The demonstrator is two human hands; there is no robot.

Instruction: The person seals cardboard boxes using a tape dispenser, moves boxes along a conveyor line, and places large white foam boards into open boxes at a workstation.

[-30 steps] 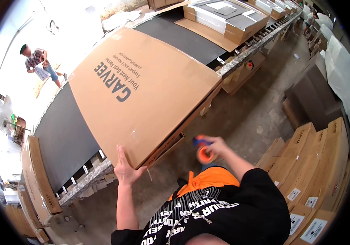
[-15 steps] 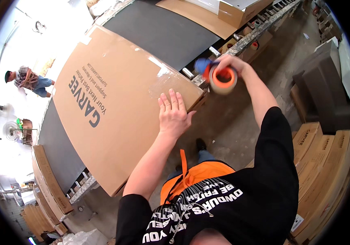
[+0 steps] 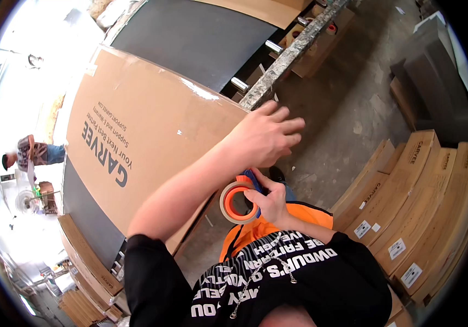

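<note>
Grasping tape dispenser (image 3: 240,200), right hand (image 3: 271,199) grip clenched; roll's hole faces camera; left hand (image 3: 262,136) released above carton (image 3: 147,136).

A large flat brown cardboard box (image 3: 147,136) with dark lettering lies across the conveyor at centre-left. To the right, slim brown cartons (image 3: 419,201) stand stacked on edge — each with a small white label (image 3: 364,229) low on its end. More flat cartons (image 3: 89,267) are stacked lower left.
</note>
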